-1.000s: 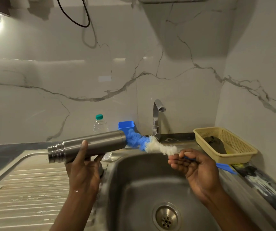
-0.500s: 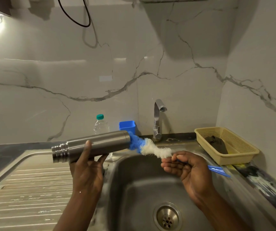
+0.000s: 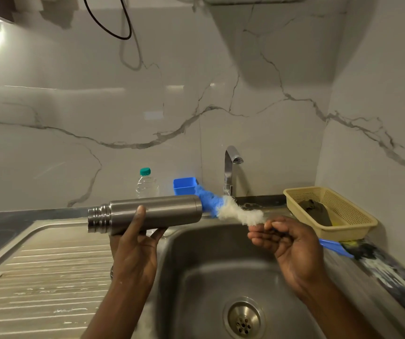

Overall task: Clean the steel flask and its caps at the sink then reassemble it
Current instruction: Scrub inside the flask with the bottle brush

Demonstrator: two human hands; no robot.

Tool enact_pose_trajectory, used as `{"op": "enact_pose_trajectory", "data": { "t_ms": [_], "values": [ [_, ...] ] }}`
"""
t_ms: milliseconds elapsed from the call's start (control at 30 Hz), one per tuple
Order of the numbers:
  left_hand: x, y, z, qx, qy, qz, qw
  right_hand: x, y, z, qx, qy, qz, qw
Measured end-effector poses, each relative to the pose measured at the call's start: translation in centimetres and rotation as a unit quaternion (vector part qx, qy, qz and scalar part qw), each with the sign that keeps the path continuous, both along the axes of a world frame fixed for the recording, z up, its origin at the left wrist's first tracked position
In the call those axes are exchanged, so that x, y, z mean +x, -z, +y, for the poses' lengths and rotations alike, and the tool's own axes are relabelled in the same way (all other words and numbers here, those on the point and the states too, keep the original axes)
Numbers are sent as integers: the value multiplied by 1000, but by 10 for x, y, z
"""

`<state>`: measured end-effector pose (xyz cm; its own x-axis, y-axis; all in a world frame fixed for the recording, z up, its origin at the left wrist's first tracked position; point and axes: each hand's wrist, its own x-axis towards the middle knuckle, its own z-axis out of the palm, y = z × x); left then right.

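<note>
1. Steel draining board [image 3: 37,277] at far left, ribbed and streaked, with dark stone counter [image 3: 1,223] behind it under a grey-veined marble wall [image 3: 147,106]; black cable [image 3: 108,23] looping down near the top.
2. Steel flask [image 3: 147,214] next, lying roughly level in the air above the board's right edge. Ringed end pointing left, clasped from below by left hand [image 3: 135,245], thumb up over the near side, fingers wrapped underneath.
3. Behind the flask, against the wall: clear plastic bottle [image 3: 147,185] with green cap, then small blue tub [image 3: 184,185].
4. Bottle brush [image 3: 230,210] at the flask's right end, blue bristles against the rim, white bristles trailing right; blurred, so no telling how far in.
5. Chrome tap [image 3: 230,167] upright behind, above sink basin [image 3: 221,265] with round drain [image 3: 244,319] low in the middle.
6. Right hand [image 3: 287,241] over the basin, fingers curled round the brush's stem just past the white bristles — blue handle [image 3: 334,249] sticking out rightward beyond the palm.
7. Yellow mesh basket [image 3: 350,214] at far right on the counter edge by the side wall, dark cloth [image 3: 316,211] lying inside.
</note>
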<state>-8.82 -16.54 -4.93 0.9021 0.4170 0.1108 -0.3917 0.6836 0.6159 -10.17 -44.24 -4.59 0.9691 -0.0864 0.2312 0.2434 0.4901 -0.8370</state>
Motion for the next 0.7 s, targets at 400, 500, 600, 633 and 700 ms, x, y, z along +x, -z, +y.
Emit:
{"op": "enact_pose_trajectory", "data": {
  "t_ms": [400, 500, 600, 633, 700],
  "values": [
    [3, 0, 4, 10, -9, 3, 1000, 0, -2, -3, -46, 8, 4, 999],
    [3, -1, 10, -6, -13, 4, 1000, -1, -12, -12, -45, 37, -13, 998],
    [3, -2, 8, -3, -11, -2, 1000, 0, -31, -15, -54, 52, -42, 996],
    [3, -2, 7, 1, -14, -7, 1000, 2, -40, -15, -68, 55, -52, 995],
    [4, 0, 7, 5, -24, -12, 1000, 8, -62, -11, -108, 58, -70, 990]
  ]
}}
